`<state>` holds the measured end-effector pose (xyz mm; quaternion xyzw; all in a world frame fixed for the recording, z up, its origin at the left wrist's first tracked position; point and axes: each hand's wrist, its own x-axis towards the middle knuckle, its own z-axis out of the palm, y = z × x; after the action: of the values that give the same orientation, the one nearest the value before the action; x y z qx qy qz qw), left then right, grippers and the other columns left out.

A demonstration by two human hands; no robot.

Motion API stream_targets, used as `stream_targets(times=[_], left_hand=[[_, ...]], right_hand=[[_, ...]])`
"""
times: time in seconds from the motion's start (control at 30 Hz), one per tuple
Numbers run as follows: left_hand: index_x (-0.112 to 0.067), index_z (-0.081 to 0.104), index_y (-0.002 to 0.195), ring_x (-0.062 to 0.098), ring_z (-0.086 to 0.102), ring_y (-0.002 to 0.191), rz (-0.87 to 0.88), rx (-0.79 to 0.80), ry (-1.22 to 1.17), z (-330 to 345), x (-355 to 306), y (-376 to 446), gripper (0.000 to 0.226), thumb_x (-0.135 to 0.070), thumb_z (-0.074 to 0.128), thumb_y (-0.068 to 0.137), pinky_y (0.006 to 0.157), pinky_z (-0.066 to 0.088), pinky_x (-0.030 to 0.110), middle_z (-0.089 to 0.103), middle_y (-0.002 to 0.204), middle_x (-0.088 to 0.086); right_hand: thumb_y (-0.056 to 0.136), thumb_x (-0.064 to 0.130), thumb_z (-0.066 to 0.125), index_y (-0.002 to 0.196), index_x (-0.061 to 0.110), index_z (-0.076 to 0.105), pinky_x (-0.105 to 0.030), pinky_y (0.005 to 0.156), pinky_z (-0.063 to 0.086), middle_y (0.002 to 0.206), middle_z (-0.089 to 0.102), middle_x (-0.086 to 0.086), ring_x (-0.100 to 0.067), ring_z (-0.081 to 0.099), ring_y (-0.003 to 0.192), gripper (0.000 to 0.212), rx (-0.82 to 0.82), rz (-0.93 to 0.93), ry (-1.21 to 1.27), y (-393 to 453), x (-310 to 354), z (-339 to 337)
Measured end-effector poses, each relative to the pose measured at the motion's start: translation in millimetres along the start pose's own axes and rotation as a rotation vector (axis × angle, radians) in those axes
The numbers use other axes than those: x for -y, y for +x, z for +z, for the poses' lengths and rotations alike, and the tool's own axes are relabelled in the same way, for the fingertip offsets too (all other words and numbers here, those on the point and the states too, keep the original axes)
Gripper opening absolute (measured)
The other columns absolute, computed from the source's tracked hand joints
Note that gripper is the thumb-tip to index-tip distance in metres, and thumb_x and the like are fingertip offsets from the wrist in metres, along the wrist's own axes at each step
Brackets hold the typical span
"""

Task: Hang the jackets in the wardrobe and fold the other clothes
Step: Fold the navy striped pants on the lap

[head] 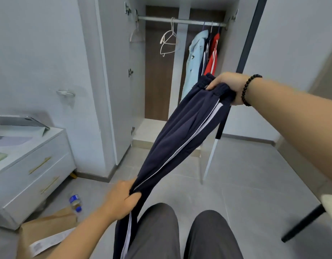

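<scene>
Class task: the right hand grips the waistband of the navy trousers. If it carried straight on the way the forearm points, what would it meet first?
Most likely the red jacket with white stripes hanging in the open wardrobe, just beyond the right hand; depth is unclear from one view.

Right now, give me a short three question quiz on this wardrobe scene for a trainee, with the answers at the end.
1. True or false: the right hand grips the navy track pants at the waistband.
2. Which garment colours hang on the wardrobe rail? A) light blue, navy, red B) green, yellow C) only white
3. Fill in: the left hand grips the pants lower down the ____.

Key: 1 true. 2 A: the light blue jacket, a navy garment and the red jacket hang at the rail's right end, beside empty white hangers. 3 legs.
</scene>
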<state>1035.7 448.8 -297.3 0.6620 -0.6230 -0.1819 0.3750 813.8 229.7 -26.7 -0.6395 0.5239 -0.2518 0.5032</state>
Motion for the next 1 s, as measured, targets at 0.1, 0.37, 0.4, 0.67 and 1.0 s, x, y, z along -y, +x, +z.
stream_targets(times=[0.1,0.37,0.4,0.67,1.0], left_hand=[[-0.042,0.044,0.056,0.007,0.040,0.046,0.148,0.103,0.033,23,-36,2,0.025,-0.021,0.045,0.070,0.048,0.023,0.019,0.045,0.047,-0.016],[-0.051,0.025,0.141,-0.010,0.020,0.141,0.292,0.325,-0.283,115,-118,13,0.075,-0.001,0.041,0.087,0.116,0.018,0.015,0.028,0.144,-0.036],[-0.057,0.020,0.138,-0.013,0.013,0.141,0.291,0.379,-0.287,127,-128,12,0.077,-0.002,0.039,0.088,0.116,0.014,0.015,0.021,0.141,-0.045],[-0.030,0.006,0.155,0.000,-0.015,0.145,0.304,0.641,-0.278,230,-182,-45,0.074,-0.004,0.036,0.092,0.121,-0.005,0.031,-0.010,0.155,-0.025],[-0.053,0.007,0.148,-0.020,0.004,0.138,0.069,0.393,-0.394,186,-95,-56,0.058,-0.049,0.037,0.099,0.116,0.010,0.011,0.007,0.153,-0.038]], right_hand=[[0.084,0.014,0.065,0.082,0.015,0.054,-0.020,0.056,0.052,0.074,0.056,-0.002,-0.014,0.057,0.063,0.011,-0.086,0.016,0.011,-23,-14,-47],[0.085,0.010,0.062,0.085,0.011,0.056,-0.029,0.066,0.053,0.076,0.060,-0.005,-0.018,0.060,0.066,0.006,-0.291,0.088,-0.086,-110,-49,-153],[0.084,0.010,0.062,0.085,0.012,0.055,-0.029,0.067,0.051,0.075,0.058,-0.005,-0.018,0.058,0.066,0.007,-0.318,0.096,-0.111,-119,-53,-162],[0.076,0.020,0.073,0.096,0.002,0.059,-0.047,0.083,0.055,0.095,0.064,-0.018,-0.036,0.065,0.087,0.031,-0.491,0.194,-0.611,-148,-82,-166],[0.071,0.034,0.075,0.088,0.006,0.068,-0.034,0.068,0.053,0.090,0.068,-0.011,-0.032,0.064,0.080,0.033,-0.341,0.110,-0.772,-102,-100,-81]])
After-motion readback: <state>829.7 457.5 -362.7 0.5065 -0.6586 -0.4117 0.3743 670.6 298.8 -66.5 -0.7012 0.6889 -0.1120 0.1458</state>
